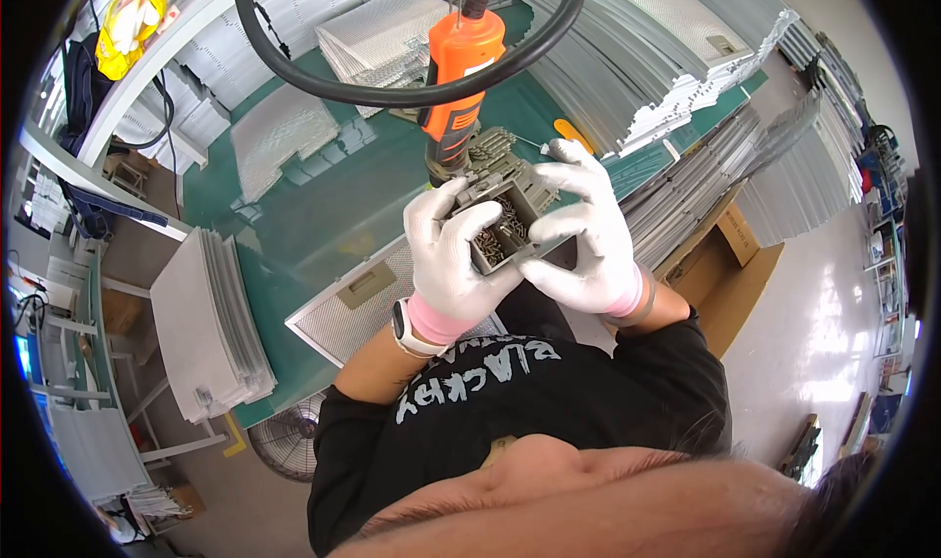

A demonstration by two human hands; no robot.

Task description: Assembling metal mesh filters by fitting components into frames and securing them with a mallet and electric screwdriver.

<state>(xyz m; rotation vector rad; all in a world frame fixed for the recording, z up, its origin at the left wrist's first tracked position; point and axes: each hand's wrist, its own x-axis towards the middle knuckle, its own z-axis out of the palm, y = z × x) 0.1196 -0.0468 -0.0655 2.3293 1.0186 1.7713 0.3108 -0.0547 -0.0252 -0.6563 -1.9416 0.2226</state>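
Both of my hands wear white gloves with pink cuffs and are at a small grey open box (523, 203) above the table's near edge. Small metal screws (512, 229) lie inside it. My left hand (449, 249) grips the box from the left, its thumb over the rim. On the other side my right hand (588, 227) curls round the box, the thumb at its near corner. Just beyond the box hangs an orange and black power screwdriver (461, 83). Grey-green plastic parts (493, 148) lie in a pile behind the box, partly hidden by my fingers.
A framed mesh panel (338, 325) with a latch plate lies left of my hands on the green table (294, 249). Stacked panels stand at the left edge (211, 323) and far right (627, 58). A black hose (343, 92) loops overhead. A cardboard box (730, 284) stands at right.
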